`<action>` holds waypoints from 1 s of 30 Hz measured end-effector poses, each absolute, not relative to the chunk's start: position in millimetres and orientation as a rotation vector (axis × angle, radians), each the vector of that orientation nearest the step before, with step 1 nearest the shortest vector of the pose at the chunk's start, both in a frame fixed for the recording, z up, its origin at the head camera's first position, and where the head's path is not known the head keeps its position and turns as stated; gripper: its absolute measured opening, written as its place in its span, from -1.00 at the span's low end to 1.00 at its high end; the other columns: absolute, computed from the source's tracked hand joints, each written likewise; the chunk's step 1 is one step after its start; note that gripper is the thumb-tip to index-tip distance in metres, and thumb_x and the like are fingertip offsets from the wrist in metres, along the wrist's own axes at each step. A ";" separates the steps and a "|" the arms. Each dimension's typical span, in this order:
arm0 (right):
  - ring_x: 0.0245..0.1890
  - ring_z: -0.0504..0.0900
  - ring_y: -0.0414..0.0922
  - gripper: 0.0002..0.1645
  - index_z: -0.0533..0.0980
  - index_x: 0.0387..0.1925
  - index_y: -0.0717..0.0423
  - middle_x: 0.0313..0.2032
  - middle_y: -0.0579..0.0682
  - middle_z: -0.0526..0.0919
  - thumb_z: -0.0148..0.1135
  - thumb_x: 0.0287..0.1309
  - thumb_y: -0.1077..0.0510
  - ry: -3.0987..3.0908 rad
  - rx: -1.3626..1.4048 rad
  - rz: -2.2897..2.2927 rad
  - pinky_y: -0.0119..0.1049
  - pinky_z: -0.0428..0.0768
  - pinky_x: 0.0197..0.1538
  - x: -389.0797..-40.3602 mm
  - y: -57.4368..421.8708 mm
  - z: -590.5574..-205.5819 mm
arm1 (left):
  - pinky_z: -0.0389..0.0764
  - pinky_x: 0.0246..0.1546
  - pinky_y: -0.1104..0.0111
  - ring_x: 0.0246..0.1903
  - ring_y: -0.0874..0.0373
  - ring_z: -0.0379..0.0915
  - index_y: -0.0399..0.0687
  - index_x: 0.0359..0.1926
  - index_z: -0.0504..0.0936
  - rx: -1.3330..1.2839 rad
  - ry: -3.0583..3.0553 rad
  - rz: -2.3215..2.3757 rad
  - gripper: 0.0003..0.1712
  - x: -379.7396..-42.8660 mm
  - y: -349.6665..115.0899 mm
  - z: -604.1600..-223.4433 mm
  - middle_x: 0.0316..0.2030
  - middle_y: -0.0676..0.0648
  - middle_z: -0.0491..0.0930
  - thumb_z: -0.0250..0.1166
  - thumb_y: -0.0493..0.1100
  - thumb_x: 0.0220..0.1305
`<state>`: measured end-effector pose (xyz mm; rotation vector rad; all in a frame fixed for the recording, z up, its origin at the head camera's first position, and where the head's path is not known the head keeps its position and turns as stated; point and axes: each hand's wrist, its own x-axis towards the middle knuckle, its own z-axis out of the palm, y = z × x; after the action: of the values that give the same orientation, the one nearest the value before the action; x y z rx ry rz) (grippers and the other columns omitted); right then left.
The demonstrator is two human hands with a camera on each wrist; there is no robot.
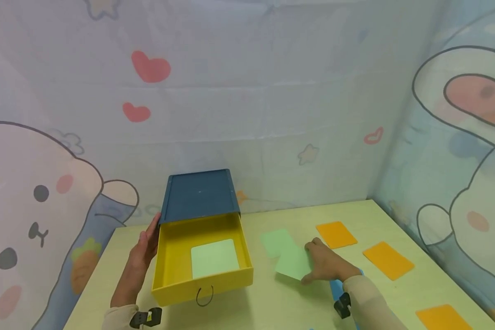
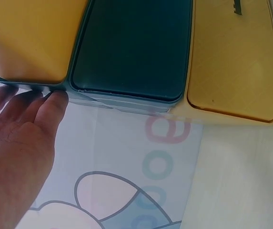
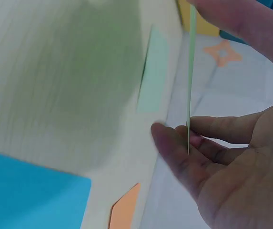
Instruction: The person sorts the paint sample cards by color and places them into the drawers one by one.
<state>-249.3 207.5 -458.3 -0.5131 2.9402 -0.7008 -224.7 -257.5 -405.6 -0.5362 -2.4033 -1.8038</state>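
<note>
A dark blue drawer unit stands at the back of the table with its yellow top drawer pulled out. Inside that drawer lies a light green card. My left hand rests against the unit's left side; the left wrist view shows its fingers extended along the edge. My right hand holds another light green card by its edge, above the table right of the drawer. Edge-on, this held card appears between thumb and fingers in the right wrist view. A further green card lies behind it on the table.
Orange cards lie on the right: one near the back, one farther right and one near the front. A blue card lies under my right forearm. A cartoon-printed curtain bounds the table behind and at the sides.
</note>
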 end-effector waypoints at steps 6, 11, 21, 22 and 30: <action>-0.08 0.51 -0.03 0.16 0.38 0.24 0.49 0.09 0.24 0.45 0.71 -0.34 -0.06 2.972 -0.551 -0.704 0.01 0.62 0.08 -247.9 204.4 -451.4 | 0.16 0.17 0.90 0.59 -0.23 -0.28 0.35 0.62 -0.19 -0.541 -2.401 -1.791 -0.36 -224.8 -256.7 -406.4 0.63 -0.11 -0.22 -0.63 0.19 0.61; -0.06 0.53 -0.02 0.17 0.39 0.26 0.45 0.13 0.25 0.44 0.69 -0.33 -0.11 3.004 -0.591 -0.724 -0.02 0.66 0.05 -247.8 200.3 -436.7 | 0.16 0.17 0.90 0.58 -0.24 -0.28 0.37 0.62 -0.19 -0.536 -2.411 -1.783 -0.36 -223.2 -256.9 -406.4 0.63 -0.11 -0.23 -0.63 0.19 0.61; 0.00 0.52 -0.01 0.15 0.33 0.33 0.42 0.20 0.21 0.39 0.63 -0.21 -0.11 3.029 -0.726 -0.821 -0.07 0.66 0.05 -242.7 188.0 -401.5 | 0.15 0.18 0.90 0.58 -0.25 -0.29 0.31 0.63 -0.19 -0.535 -2.397 -1.781 -0.35 -223.6 -257.0 -406.1 0.63 -0.14 -0.23 -0.64 0.19 0.61; 0.01 0.53 0.00 0.15 0.33 0.34 0.42 0.20 0.21 0.38 0.63 -0.20 -0.10 3.033 -0.742 -0.827 -0.07 0.66 0.05 -242.0 186.0 -398.2 | 0.16 0.19 0.89 0.58 -0.25 -0.28 0.31 0.63 -0.19 -0.532 -2.396 -1.779 -0.35 -223.5 -257.0 -406.1 0.63 -0.15 -0.22 -0.63 0.19 0.61; 0.05 0.52 0.02 0.09 0.36 0.34 0.37 0.20 0.19 0.40 0.62 -0.17 -0.05 3.071 -0.863 -0.842 -0.06 0.67 0.08 -240.2 171.5 -370.5 | 0.15 0.20 0.89 0.58 -0.25 -0.28 0.28 0.63 -0.18 -0.535 -2.389 -1.776 -0.35 -222.7 -256.9 -406.3 0.63 -0.16 -0.23 -0.63 0.18 0.62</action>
<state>-240.2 171.5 -370.5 -0.8634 3.0707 -0.8420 -222.7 -256.9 -406.3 -0.5352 -2.3886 -1.7755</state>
